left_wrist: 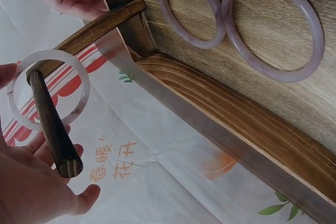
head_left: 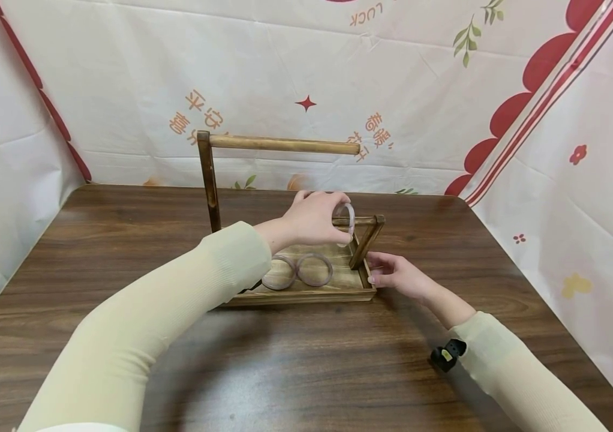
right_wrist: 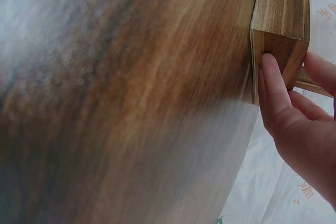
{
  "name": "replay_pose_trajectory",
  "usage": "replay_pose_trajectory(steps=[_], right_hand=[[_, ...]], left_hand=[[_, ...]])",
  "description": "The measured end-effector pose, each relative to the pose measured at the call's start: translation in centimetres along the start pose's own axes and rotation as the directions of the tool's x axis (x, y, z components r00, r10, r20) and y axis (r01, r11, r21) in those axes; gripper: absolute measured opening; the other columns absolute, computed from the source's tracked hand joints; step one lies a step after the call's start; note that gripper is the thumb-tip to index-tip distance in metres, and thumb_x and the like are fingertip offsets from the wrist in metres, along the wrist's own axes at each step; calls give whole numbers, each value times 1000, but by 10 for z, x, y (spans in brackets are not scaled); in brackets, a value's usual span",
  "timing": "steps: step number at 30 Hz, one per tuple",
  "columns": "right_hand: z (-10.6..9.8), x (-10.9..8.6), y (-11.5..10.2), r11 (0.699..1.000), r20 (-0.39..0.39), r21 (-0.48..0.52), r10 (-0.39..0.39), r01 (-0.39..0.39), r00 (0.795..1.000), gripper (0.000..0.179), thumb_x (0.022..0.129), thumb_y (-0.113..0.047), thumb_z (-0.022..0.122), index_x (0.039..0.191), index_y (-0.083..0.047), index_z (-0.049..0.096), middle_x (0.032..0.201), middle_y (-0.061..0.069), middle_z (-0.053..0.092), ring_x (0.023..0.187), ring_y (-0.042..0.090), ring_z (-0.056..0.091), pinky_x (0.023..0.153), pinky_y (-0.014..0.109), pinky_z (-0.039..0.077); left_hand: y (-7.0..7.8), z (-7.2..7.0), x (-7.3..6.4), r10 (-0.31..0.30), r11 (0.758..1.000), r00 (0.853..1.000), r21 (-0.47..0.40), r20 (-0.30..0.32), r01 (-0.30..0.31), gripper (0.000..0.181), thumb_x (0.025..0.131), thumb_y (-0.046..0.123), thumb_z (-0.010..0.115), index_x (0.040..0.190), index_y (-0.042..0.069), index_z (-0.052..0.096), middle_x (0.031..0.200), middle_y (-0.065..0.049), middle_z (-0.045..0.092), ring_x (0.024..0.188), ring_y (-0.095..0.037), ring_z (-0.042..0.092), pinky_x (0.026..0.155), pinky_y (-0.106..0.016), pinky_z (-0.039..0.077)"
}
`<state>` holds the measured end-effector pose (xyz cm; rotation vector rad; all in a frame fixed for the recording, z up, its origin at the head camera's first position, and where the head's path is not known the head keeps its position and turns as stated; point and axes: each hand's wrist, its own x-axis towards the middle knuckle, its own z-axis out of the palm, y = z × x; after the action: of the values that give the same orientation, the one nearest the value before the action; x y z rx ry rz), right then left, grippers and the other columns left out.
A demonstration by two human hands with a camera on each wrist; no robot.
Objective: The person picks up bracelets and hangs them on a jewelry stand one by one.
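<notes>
One bangle (head_left: 352,221), pinched by the grip of your left hand (head_left: 313,217), seems to encircle the short bar (head_left: 363,221) at right, and may knock against it if this pinch loosens early or if your right hand (head_left: 402,276), only touching the wooden stand (head_left: 306,296), lets that shift.

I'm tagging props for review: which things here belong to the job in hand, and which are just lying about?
Part of the job:
pale ring held in the left hand
two rings lying on the rack's base
wooden rack, touched by the right hand

Just surroundings:
table under the rack
printed cloth behind it
</notes>
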<state>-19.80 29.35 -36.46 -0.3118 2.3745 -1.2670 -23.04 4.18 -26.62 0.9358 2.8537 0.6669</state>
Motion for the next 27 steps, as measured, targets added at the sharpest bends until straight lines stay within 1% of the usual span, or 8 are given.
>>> replay_pose_trajectory(steps=[5, 13, 21, 27], right_hand=[[0, 0, 0, 1000, 0, 0, 1, -1, 1000, 65, 90, -10, 58, 143, 11, 25, 138, 33, 38, 121, 40, 46, 86, 26, 51], [0, -1, -1, 1000, -2, -4, 3, -3, 1000, 66, 90, -10, 58, 143, 10, 25, 138, 33, 38, 122, 40, 46, 86, 28, 51], [0, -1, 0, 1000, -2, -14, -6, 6, 1000, 65, 90, -9, 58, 142, 11, 25, 137, 34, 38, 121, 41, 46, 87, 27, 51], [0, -1, -1, 1000, -5, -16, -8, 8, 1000, 65, 90, -9, 58, 142, 11, 25, 137, 34, 38, 121, 40, 46, 86, 27, 51]], left_hand=[[1, 1, 2, -11, 1000, 1000, 18, 18, 11, 64, 77, 45, 65, 132, 22, 44, 119, 7, 59, 120, -11, 48, 111, -44, 17], [5, 2, 4, -1, 999, 1000, 43, 23, 0, 64, 76, 46, 66, 132, 22, 44, 118, 9, 59, 123, -11, 45, 112, -44, 15], [8, 3, 7, 5, 997, 999, 72, 45, -8, 64, 76, 49, 65, 131, 23, 45, 117, 10, 60, 127, -11, 42, 111, -47, 14], [8, 4, 8, 2, 996, 998, 94, 56, -7, 63, 77, 50, 64, 132, 25, 45, 124, 13, 58, 132, -12, 38, 111, -50, 13]])
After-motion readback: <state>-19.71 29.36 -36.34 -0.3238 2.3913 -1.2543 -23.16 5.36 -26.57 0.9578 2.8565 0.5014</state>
